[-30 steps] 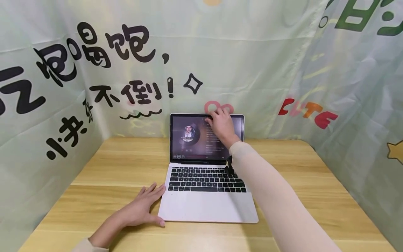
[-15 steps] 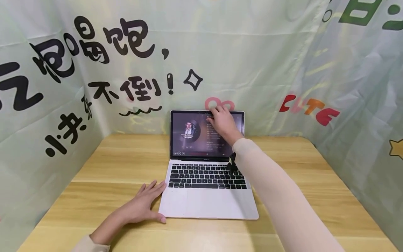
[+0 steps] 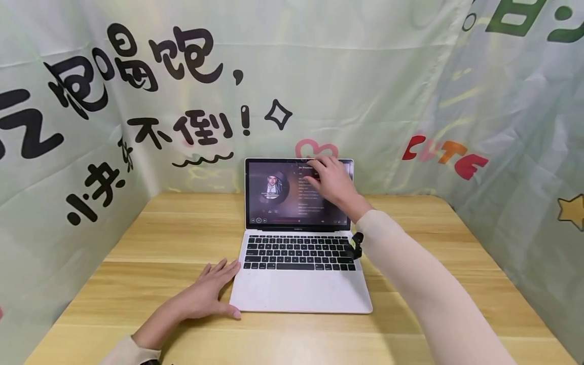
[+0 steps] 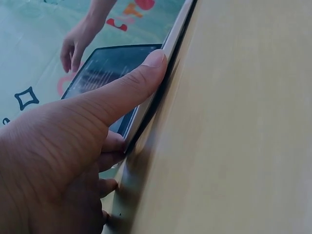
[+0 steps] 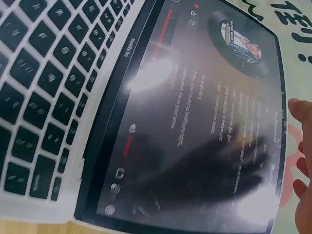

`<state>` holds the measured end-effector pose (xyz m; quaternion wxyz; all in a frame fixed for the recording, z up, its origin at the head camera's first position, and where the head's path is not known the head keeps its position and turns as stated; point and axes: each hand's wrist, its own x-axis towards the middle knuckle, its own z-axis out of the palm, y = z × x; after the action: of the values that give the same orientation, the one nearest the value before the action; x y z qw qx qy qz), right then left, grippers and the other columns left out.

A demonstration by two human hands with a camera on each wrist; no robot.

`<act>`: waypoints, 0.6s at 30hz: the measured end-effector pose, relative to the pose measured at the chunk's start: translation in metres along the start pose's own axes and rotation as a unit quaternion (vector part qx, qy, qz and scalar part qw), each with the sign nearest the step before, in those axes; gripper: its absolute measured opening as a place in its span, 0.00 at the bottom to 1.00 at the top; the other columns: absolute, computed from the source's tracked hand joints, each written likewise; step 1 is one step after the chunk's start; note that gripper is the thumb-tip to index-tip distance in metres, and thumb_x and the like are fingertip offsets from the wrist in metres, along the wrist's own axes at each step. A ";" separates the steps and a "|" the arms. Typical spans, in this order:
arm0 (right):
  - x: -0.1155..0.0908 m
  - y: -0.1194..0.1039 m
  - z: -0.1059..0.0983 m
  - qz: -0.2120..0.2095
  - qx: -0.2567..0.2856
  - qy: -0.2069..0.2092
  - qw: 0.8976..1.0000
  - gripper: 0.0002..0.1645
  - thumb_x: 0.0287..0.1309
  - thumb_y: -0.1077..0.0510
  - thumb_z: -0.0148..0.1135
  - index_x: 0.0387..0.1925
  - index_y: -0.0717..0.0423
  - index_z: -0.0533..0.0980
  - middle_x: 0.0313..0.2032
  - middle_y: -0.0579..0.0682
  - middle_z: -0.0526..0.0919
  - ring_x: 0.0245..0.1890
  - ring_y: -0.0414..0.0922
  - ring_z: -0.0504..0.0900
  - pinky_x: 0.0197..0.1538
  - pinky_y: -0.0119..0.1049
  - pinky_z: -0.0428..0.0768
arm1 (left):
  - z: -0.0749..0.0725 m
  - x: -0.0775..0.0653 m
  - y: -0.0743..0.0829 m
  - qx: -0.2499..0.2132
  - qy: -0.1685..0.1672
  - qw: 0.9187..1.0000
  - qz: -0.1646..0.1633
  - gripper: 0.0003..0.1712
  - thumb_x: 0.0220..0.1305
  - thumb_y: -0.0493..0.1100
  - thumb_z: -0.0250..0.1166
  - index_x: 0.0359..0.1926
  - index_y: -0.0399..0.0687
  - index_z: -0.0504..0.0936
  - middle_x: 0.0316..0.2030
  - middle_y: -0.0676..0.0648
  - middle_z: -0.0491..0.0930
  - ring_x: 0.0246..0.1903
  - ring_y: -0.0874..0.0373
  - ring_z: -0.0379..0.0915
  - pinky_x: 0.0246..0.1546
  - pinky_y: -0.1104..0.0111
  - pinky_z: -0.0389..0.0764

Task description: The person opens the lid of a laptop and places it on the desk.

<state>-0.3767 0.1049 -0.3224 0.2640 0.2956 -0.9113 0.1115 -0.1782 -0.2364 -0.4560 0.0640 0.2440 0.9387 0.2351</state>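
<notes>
An opened laptop (image 3: 301,291) stands on the wooden table, its lit screen (image 3: 283,205) showing a music player with lyrics. My left hand (image 3: 205,294) braces its near left corner, fingers against the left side and thumb at the front edge. The left wrist view shows that thumb (image 4: 131,85) lying along the edge of the base. Near the top right of the screen, my right hand (image 3: 335,180) hovers with loosely bent fingers. The right wrist view has that hand (image 5: 303,161) just beyond the screen's top edge, holding nothing, and its dark reflection on the glass.
Pale green cloth (image 3: 356,91) with printed lettering hangs behind the table and along both sides. Bare wood of the table (image 3: 433,274) lies left and right of the laptop. A small black device (image 3: 356,245) sits under the right wrist.
My right hand has come off the top edge of the screen and shifted right and slightly toward me. The left hand keeps its place at the corner; the screen's angle looks unchanged.
</notes>
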 end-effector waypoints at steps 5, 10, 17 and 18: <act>-0.020 0.001 -0.007 -0.006 0.005 -0.018 1.000 0.28 0.63 0.46 0.64 0.60 0.57 0.75 0.56 0.58 0.75 0.59 0.57 0.70 0.67 0.51 0.63 | 0.000 -0.001 0.001 0.006 -0.003 1.000 0.000 0.70 0.41 0.78 0.67 0.74 0.37 0.56 0.73 0.41 0.54 0.73 0.36 0.41 0.68 0.37 0.37; -0.033 0.003 -0.013 -0.022 0.021 -0.013 0.999 0.30 0.62 0.46 0.65 0.61 0.57 0.74 0.58 0.59 0.74 0.61 0.58 0.69 0.66 0.54 0.64 | -0.006 0.000 0.002 0.015 -0.020 1.000 -0.005 0.70 0.42 0.78 0.66 0.74 0.37 0.55 0.74 0.40 0.53 0.72 0.35 0.41 0.68 0.37 0.38; -0.054 0.007 -0.023 -0.014 0.044 -0.018 0.999 0.35 0.61 0.45 0.66 0.64 0.59 0.71 0.58 0.61 0.73 0.59 0.59 0.70 0.65 0.55 0.64 | -0.022 0.007 0.003 -0.001 -0.039 0.999 0.004 0.65 0.49 0.73 0.66 0.74 0.34 0.54 0.73 0.34 0.54 0.71 0.32 0.43 0.68 0.38 0.44; -0.058 0.008 -0.024 -0.012 0.044 -0.024 0.999 0.36 0.61 0.44 0.66 0.64 0.58 0.71 0.58 0.61 0.73 0.60 0.59 0.69 0.65 0.55 0.64 | -0.024 0.009 0.003 -0.001 -0.037 0.999 0.008 0.65 0.50 0.73 0.66 0.74 0.33 0.53 0.72 0.34 0.54 0.71 0.31 0.43 0.68 0.38 0.45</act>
<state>-0.3318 0.1484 -0.3346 0.2302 0.3201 -0.9081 0.1409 -0.1899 -0.2396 -0.4339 0.0972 0.2599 0.9335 0.2272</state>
